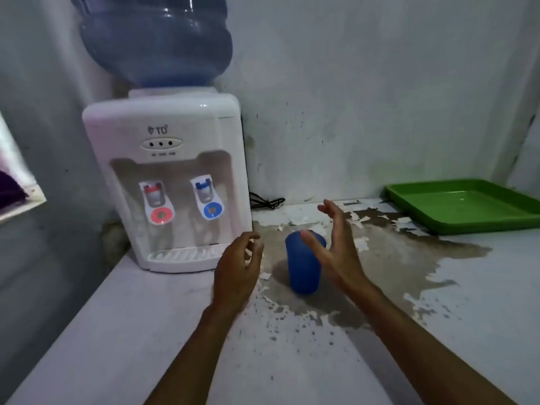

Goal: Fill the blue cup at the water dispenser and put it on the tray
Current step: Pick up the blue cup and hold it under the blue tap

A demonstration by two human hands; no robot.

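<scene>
A blue cup (pixel 302 268) stands upright on the worn counter, in the middle of the view. My right hand (pixel 336 247) is spread open just to its right, thumb in front of the rim, not closed on it. My left hand (pixel 238 268) hovers left of the cup with loosely curled fingers and holds nothing. The white water dispenser (pixel 166 182) stands at the left with a red tap (pixel 156 204), a blue tap (pixel 209 201) and a drip grille (pixel 184 255). A green tray (pixel 432 220) lies at the right against the wall.
A large blue water bottle (pixel 155 39) sits on top of the dispenser. A black cable (pixel 266 201) lies behind it by the wall. The counter (pixel 146 331) has peeled paint around the cup. Walls close the back and left.
</scene>
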